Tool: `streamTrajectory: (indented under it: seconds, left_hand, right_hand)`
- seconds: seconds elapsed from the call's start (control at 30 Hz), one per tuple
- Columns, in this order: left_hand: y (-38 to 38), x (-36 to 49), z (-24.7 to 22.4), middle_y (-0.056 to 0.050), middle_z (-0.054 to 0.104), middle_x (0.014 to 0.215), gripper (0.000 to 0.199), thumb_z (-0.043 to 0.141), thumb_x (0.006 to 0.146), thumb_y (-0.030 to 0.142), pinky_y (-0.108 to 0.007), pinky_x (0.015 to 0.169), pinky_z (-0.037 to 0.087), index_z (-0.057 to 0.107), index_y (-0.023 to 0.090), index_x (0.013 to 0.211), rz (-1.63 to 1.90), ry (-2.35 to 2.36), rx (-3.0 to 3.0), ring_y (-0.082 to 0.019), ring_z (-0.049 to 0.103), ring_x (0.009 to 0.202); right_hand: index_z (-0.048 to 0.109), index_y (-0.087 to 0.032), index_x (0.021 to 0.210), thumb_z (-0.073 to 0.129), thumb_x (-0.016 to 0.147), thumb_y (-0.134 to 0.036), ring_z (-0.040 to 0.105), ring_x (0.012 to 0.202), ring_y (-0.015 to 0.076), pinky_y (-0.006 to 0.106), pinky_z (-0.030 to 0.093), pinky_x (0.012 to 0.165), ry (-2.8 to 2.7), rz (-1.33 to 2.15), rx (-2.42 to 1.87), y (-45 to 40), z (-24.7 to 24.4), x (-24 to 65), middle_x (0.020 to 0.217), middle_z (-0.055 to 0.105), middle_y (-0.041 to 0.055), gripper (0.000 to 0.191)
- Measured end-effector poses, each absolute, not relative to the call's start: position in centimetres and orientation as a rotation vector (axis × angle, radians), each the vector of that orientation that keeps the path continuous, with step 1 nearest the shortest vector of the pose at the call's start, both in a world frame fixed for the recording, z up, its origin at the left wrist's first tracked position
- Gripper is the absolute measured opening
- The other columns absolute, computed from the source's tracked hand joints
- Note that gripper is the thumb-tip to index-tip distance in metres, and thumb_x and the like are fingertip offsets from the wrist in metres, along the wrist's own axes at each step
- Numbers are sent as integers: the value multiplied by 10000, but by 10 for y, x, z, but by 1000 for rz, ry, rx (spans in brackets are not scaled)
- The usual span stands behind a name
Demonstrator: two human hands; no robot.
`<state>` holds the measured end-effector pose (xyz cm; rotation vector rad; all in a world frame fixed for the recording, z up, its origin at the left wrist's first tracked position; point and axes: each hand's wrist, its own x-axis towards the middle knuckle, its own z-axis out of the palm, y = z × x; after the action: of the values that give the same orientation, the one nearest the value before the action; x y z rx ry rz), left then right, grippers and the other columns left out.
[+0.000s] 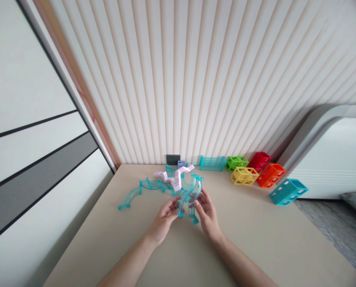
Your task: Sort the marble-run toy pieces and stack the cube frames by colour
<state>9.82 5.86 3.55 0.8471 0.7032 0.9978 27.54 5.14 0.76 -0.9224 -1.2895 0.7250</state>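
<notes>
two bare hands are in view, each with one translucent teal track piece. the left hand (163,218) has its thumb and fingers pinching the lower part of the first track piece (185,196); the right hand (207,213) grips the second track piece (197,193) between its thumb and fingers. both pieces are curved and tilted, side by side in front of the person, over the middle of the table (240,243); whether they touch at their upper ends i cannot tell. behind them lie more teal tracks (131,197), strung in an arc toward the left, too overlapped to count surely, with lavender zigzag track (178,181) among them and one small periwinkle block (181,164) near the wall. farther right stand one teal barred piece (212,163) and five openwork blocks: one green (237,163), one yellow (244,175), one red (259,161), one orange (271,175) and one blue-teal (288,191).
</notes>
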Motion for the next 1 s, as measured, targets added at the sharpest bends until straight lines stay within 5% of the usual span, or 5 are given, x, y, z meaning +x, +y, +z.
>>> streamTrajectory:
  seconds: [0.23, 0.47, 1.0]
  left_hand:
    - [51, 99, 35, -69, 697, 1017, 629, 761, 833, 250, -347, 922, 498, 547, 301, 1422, 947, 666, 1055, -212, 646, 922]
    - [56, 90, 36, -109, 657, 1298, 555, 659, 905, 432, -432, 1073, 430, 550, 247, 1417, 889, 622, 1170, -288, 577, 1220]
    - [59, 99, 26, -88, 712, 1067, 537, 819, 762, 436, -330, 874, 507, 662, 192, 1214, 970, 831, 1036, -215, 634, 992]
  right_hand:
    - [427, -315, 1454, 590, 983, -436, 725, 998, 237, 356, 631, 786, -1262, 854, -868, 48, 5, 269, 1179, 703, 100, 512]
    - [507, -279, 1393, 719, 888, -468, 702, 909, 212, 323, 587, 758, -1098, 1053, -958, 48, 8, 272, 1074, 699, 68, 580]
    - [508, -260, 1381, 710, 879, -508, 664, 901, 203, 309, 549, 745, -1082, 1047, -995, 48, 11, 273, 1042, 669, 62, 595]
